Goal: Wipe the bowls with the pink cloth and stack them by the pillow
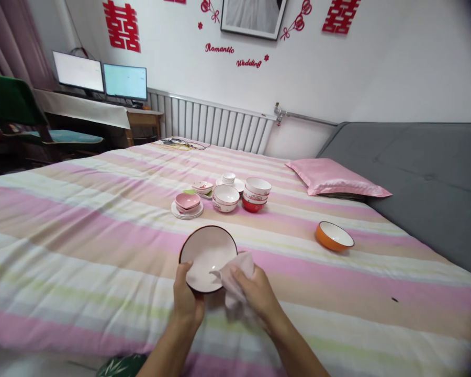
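My left hand (187, 301) grips the near rim of a white bowl with a dark rim (206, 254), tilted so its inside faces me, above the striped bed. My right hand (255, 293) is closed on a crumpled white cloth (235, 277) that presses against the bowl's inner right side. Both hands are low in the middle of the view.
A striped pink bedspread (102, 230) covers the bed. Several bowls and plates cluster at its centre (224, 196). An orange bowl (334, 236) lies to the right, a pink pillow (333, 178) behind it, a grey mattress (427, 178) at right. A desk with two monitors (102, 78) stands back left.
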Action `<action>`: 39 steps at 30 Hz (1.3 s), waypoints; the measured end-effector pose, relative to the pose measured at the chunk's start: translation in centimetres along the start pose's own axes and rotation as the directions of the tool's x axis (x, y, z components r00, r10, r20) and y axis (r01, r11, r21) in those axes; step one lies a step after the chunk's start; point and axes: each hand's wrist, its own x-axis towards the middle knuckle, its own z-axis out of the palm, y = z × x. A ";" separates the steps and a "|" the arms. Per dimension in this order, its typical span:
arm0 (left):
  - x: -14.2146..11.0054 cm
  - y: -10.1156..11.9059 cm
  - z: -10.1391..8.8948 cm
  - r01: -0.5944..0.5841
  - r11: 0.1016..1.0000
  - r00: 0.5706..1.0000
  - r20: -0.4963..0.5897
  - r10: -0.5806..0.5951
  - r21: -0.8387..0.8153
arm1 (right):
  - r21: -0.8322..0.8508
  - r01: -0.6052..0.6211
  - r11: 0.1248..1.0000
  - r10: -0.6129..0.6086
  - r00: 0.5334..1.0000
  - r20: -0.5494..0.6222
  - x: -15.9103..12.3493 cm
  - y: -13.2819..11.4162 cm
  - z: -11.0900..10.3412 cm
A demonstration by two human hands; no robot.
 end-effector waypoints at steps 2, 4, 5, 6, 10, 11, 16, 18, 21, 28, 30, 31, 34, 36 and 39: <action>0.2 0.5 0.1 0.016 0.999 0.998 -0.063 -0.018 -0.028 | -0.012 0.004 1.000 -0.004 0.998 -0.062 0.4 -0.1 -1.4; 0.3 1.0 0.0 0.029 0.999 0.994 -0.102 -0.034 -0.042 | -0.064 0.004 0.998 -0.015 0.985 -0.170 0.8 -0.3 -2.7; 0.4 1.2 0.0 0.036 0.998 0.994 -0.105 -0.040 -0.042 | -0.110 0.000 0.994 -0.027 0.970 -0.241 1.0 -0.3 -3.2; 0.4 1.3 0.0 0.041 0.998 0.994 -0.105 -0.045 -0.041 | -0.159 0.001 0.987 -0.049 0.952 -0.301 1.1 -0.3 -3.6; 0.4 1.6 0.0 0.040 0.998 0.997 -0.070 -0.044 -0.052 | -0.277 0.088 0.957 -0.134 0.979 -0.153 1.5 0.0 -4.5; 0.4 1.6 0.0 0.040 0.997 0.997 -0.061 -0.043 -0.059 | -0.294 0.110 0.949 -0.147 0.984 -0.105 1.6 0.1 -4.5; 0.1 1.5 0.3 0.058 0.997 0.997 -0.042 -0.061 -0.058 | -0.083 0.070 0.994 -0.074 0.996 -0.048 1.1 -0.9 -4.1; -0.2 1.1 0.5 0.078 0.996 0.997 -0.016 -0.078 -0.035 | 0.106 -0.045 0.993 0.026 0.984 0.177 0.3 -1.6 -3.3; -0.7 0.6 0.8 0.116 0.993 0.990 0.074 -0.118 0.032 | 0.176 -0.032 0.984 -0.014 0.966 0.259 -0.7 -1.9 -1.8; -0.4 -1.3 0.8 0.055 0.949 0.820 0.528 -0.220 0.311 | 0.218 -0.147 0.965 0.161 0.986 -0.048 1.0 -1.8 -5.0; 0.1 -1.7 0.7 -0.081 0.925 0.811 0.564 -0.156 0.372 | 0.218 -0.189 0.958 0.210 0.975 -0.077 1.7 -2.0 -7.9; 0.3 -1.8 0.7 -0.133 0.909 0.816 0.564 -0.127 0.396 | 0.213 -0.202 0.956 0.228 0.968 -0.107 2.2 -1.9 -9.6; 1.1 -1.6 0.6 -0.167 0.872 0.834 0.538 -0.124 0.459 | 0.186 -0.214 0.959 0.259 0.929 -0.263 4.1 -1.2 -14.7; 1.6 -1.3 0.5 -0.171 0.852 0.857 0.502 -0.120 0.496 | 0.166 -0.220 0.961 0.268 0.887 -0.376 5.7 -0.4 -18.1; 2.2 -1.5 0.4 -0.242 0.803 0.887 0.460 -0.044 0.544 | 0.134 -0.227 0.965 0.263 0.809 -0.525 7.9 1.1 -22.6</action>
